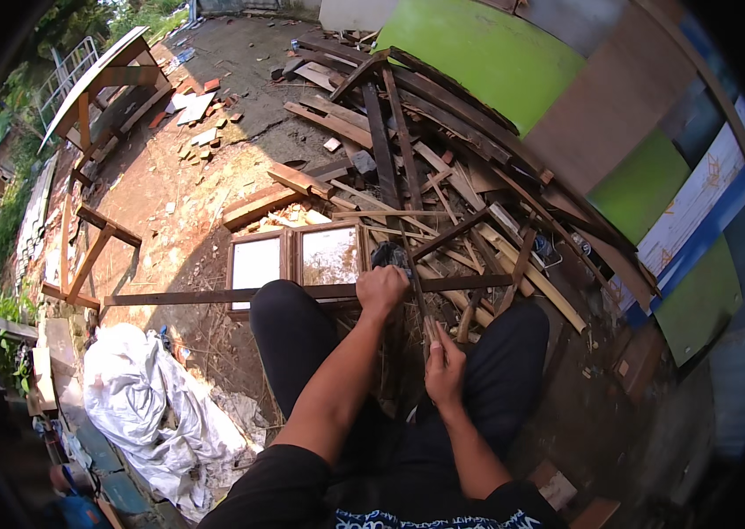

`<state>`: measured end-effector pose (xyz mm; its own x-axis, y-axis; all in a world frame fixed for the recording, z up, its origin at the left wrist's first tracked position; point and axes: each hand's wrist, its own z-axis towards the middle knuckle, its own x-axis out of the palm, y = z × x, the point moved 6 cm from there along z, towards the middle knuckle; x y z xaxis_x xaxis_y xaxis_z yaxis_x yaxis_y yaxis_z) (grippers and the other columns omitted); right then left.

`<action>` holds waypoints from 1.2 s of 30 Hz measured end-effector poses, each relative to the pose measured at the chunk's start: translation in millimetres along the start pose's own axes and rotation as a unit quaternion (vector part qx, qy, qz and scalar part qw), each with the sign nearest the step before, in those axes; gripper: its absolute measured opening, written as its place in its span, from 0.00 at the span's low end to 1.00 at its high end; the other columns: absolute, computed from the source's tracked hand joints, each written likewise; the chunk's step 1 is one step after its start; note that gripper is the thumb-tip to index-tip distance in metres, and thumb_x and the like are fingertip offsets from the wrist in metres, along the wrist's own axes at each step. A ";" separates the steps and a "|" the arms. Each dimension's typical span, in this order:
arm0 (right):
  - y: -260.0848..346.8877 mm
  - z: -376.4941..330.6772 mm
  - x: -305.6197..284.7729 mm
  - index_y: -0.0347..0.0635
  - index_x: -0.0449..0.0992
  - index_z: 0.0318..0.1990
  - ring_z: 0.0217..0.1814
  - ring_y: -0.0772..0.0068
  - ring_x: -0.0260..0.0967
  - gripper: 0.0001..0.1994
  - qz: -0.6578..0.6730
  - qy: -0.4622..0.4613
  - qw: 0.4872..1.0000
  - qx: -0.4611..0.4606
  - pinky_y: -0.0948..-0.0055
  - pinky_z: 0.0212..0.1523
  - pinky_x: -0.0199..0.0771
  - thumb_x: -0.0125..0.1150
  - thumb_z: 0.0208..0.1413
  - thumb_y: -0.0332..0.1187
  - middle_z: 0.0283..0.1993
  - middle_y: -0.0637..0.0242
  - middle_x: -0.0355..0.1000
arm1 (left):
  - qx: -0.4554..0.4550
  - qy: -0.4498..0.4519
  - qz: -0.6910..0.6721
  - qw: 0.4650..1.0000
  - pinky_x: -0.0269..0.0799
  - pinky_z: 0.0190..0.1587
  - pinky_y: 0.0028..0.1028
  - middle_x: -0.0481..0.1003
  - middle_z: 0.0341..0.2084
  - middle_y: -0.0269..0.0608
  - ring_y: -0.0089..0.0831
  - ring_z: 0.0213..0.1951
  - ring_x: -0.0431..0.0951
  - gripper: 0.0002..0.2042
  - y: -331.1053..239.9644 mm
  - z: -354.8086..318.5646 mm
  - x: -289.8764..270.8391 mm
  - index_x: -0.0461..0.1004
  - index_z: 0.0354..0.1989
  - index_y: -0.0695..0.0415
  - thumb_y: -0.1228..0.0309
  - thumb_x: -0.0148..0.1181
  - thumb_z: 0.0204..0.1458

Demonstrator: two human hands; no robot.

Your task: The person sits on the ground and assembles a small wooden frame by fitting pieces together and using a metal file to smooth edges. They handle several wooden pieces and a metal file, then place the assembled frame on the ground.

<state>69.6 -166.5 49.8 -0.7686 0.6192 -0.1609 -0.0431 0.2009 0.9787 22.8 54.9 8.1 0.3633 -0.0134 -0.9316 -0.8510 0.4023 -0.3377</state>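
A long dark wooden bar (183, 298) lies crosswise in front of me, passing by my left knee. My left hand (381, 291) is a fist over this bar, just right of that knee. What the fist grips is hidden under the fingers. A crumpled-looking black thing (389, 256) shows just beyond the knuckles; its kind is unclear. My right hand (446, 368), closer to me and further right, is closed around the near end of a thin, narrow brown strip (419, 295). From there the strip runs away from me across the bar.
Beyond the bar stands a wooden frame with two pale panes (329, 254). A heap of dark and light timber (408, 132) spreads ahead and right, beside leaning green boards (483, 57). White sheeting (148, 397) lies left. A small wooden frame (90, 247) stands further left.
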 end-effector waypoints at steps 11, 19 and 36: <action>13.0 -75.3 -30.0 0.34 0.68 0.68 0.23 0.84 0.60 0.22 -0.003 0.000 1.000 0.029 0.79 0.26 0.65 0.45 0.70 0.31 0.50 0.58 0.80 | -0.079 0.060 -0.026 0.995 0.80 0.39 0.46 0.81 0.26 0.59 0.55 0.30 0.84 0.20 2.7 14.2 -6.2 0.85 0.25 0.62 0.60 0.50 0.55; 17.0 -27.3 -18.3 0.40 0.71 0.67 0.24 0.86 0.55 0.20 -0.074 -0.009 0.993 -0.092 0.81 0.26 0.61 0.44 0.72 0.30 0.45 0.68 0.78 | -0.057 0.045 -0.026 0.997 0.80 0.38 0.46 0.81 0.25 0.57 0.54 0.30 0.84 0.20 -5.5 -0.5 -6.7 0.85 0.24 0.61 0.60 0.50 0.55; 54.4 -53.3 -34.2 0.37 0.77 0.61 0.29 0.84 0.58 0.18 -0.089 0.004 0.992 -0.086 0.80 0.29 0.60 0.47 0.68 0.25 0.39 0.67 0.78 | -0.085 -0.014 -0.013 0.996 0.80 0.36 0.46 0.81 0.22 0.56 0.54 0.27 0.83 0.23 9.5 10.0 -6.2 0.85 0.23 0.59 0.58 0.47 0.59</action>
<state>59.5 -217.2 115.4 -0.7445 0.5788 -0.3328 -0.2860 0.1740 0.9423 16.2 68.0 12.1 0.3944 0.0046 -0.9189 -0.8921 0.2418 -0.3817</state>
